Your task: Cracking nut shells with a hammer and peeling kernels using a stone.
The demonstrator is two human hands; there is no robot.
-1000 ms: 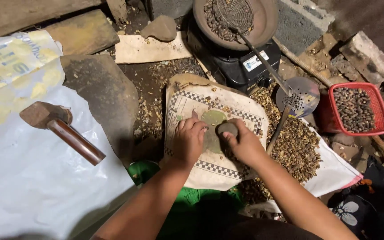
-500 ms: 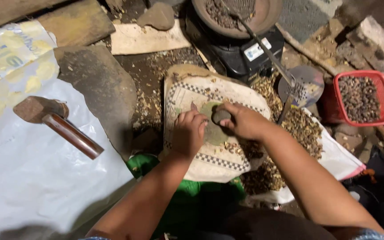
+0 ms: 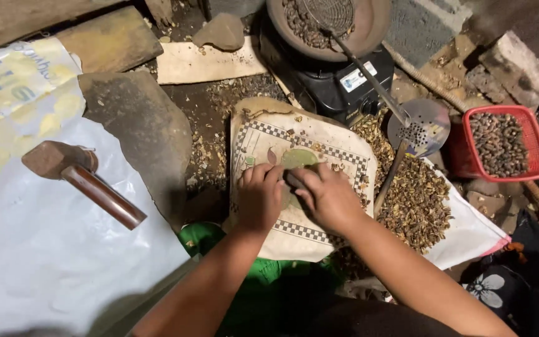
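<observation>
Both hands low on a cream checker-bordered sack, near centre. Left hand lies flat, fingers together, pressing the sack. Right hand curls round a small dark stone, just beside the left. Brown-handled hammer lies well left; red basket of dark nuts far right.

Dim, warm light falls from above onto the middle of the scene, and the corners sink into darkness. The large white plastic sheet at the left is the brightest area, nearly washed out, with soft grey shadows along its lower edge. The round perforated metal skimmer shows a pale sheen. Focus is soft throughout, and fine detail smears slightly.
</observation>
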